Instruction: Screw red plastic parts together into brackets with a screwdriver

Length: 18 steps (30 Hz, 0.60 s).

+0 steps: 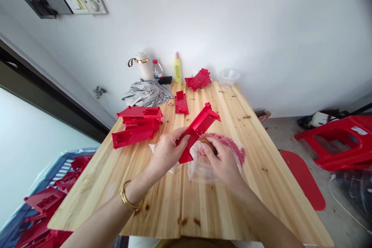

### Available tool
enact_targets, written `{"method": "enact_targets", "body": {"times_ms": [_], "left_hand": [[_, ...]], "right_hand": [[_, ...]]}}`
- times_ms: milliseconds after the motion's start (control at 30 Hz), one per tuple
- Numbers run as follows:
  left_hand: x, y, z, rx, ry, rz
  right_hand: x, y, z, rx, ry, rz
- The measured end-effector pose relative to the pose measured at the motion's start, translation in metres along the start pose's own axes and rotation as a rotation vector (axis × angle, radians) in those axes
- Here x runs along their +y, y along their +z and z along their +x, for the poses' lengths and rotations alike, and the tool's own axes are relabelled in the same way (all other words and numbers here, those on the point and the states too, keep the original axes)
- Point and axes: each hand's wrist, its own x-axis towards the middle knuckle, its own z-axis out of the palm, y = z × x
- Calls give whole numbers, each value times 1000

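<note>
My left hand (pixel 171 147) grips a long red plastic part (pixel 200 126), held tilted above the middle of the table. The fingers of my right hand (pixel 221 159) are closed round a small tool with a brown handle (pixel 208 144); its metal tip meets the red part's lower right edge. Below both hands lies a clear plastic bag (pixel 200 166) with many small red pieces (pixel 234 147) in it. To the left are stacked red parts (pixel 135 133). One more red part (pixel 181 102) lies behind the held one.
Along the wall stand a white cup (pixel 145 68), a small bottle (pixel 157 70), a yellow tube (pixel 177 69), more red parts (pixel 199 80) and a clear bowl (pixel 229 77). A grey cloth (pixel 148 93) lies back left. A blue basket (pixel 62 159) holds red parts; a red stool (pixel 343 143) is right.
</note>
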Motion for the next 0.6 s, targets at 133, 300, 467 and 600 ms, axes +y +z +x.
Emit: {"method": "enact_targets", "body": {"times_ms": [133, 300, 467, 600], "left_hand": [[2, 1, -2, 30, -9, 22], [2, 3, -5, 26, 3, 55], [2, 4, -6, 30, 63, 218], [5, 5, -7, 32, 72, 294]], "right_hand": [[0, -3, -4, 6, -5, -28], [1, -4, -4, 20, 0, -71], [-1, -5, -2, -4, -85, -262], [-5, -11, 0, -19, -252, -584]]}}
